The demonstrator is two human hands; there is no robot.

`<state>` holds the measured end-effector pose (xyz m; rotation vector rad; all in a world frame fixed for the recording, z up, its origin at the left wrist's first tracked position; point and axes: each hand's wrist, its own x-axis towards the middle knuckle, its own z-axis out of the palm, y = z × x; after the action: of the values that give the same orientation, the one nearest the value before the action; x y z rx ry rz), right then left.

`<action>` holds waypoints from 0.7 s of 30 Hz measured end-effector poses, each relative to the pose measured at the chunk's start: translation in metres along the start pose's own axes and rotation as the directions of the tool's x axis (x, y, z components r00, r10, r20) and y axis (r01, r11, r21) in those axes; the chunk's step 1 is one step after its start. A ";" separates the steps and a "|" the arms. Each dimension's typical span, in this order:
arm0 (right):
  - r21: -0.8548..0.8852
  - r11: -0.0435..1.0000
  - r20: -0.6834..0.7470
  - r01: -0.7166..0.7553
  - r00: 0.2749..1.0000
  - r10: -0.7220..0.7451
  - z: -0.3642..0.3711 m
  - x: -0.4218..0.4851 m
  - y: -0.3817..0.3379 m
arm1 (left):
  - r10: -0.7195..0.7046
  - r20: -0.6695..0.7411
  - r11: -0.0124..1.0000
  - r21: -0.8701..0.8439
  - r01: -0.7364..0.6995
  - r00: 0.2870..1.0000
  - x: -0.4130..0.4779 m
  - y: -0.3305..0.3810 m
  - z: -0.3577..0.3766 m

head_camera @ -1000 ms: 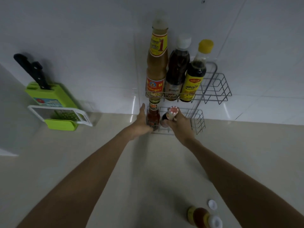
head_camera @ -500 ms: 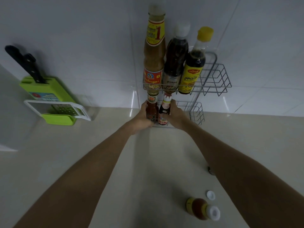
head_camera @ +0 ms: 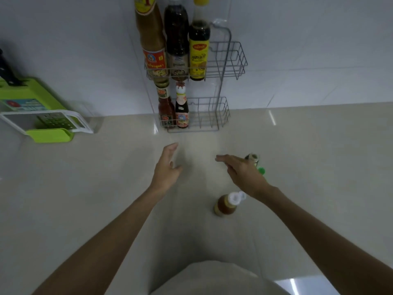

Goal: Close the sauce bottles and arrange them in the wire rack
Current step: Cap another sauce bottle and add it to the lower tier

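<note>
Both hands empty over the pale surface [head_camera: 85, 209], two bottles left to cap.

Our left hand [head_camera: 167, 170] and right hand [head_camera: 244, 174] hover with fingers spread wide, holding nothing. The small amber sauce bottle [head_camera: 225, 206] stands just below our right fingers; a green-capped bottle [head_camera: 254, 159] peeks from behind them. The grey wire rack [head_camera: 225, 107], beyond our fingertips, keeps room on its lower tier.

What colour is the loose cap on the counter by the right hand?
Green; the cap peeks out just beyond the right hand, seen in the head view.
</note>
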<state>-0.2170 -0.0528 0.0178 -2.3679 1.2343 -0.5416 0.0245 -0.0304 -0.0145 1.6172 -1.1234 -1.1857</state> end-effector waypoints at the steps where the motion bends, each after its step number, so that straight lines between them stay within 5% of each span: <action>1: -0.016 0.999 0.064 -0.032 0.997 0.033 0.005 -0.016 0.009 | -0.006 0.016 1.000 0.017 0.006 1.000 -0.011 -0.005 0.007; 6: -0.240 0.967 0.342 -0.085 0.925 0.166 0.032 -0.076 0.053 | 0.022 0.190 0.983 0.173 -0.055 0.982 -0.052 -0.021 0.038; 12: -0.344 0.938 0.228 -0.042 0.965 0.127 0.044 -0.099 0.068 | 0.049 0.465 0.948 0.256 -0.187 0.884 -0.068 -0.023 0.073; 14: -0.071 0.975 -0.039 -0.209 0.978 0.206 0.034 -0.088 0.052 | 0.045 0.450 0.962 0.223 -0.161 0.892 -0.074 -0.023 0.085; 16: 0.335 0.903 -0.273 -0.269 0.890 0.366 0.014 -0.071 0.028 | 0.035 0.414 0.972 0.196 -0.127 0.910 -0.081 -0.022 0.094; 19: 0.747 0.639 -0.201 -0.182 0.855 0.478 -0.016 -0.051 -0.006 | 0.039 0.291 0.990 0.121 -0.078 0.956 -0.086 -0.023 0.107; 21: 0.765 0.633 -0.181 -0.122 0.902 0.393 -0.026 -0.046 -0.017 | 0.018 0.198 0.997 0.069 -0.032 0.980 -0.084 -0.018 0.113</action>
<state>-0.2429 -0.0098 0.0416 -1.4013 1.1539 -1.1322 -0.0950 0.0432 -0.0363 1.5599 -1.3213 -1.3252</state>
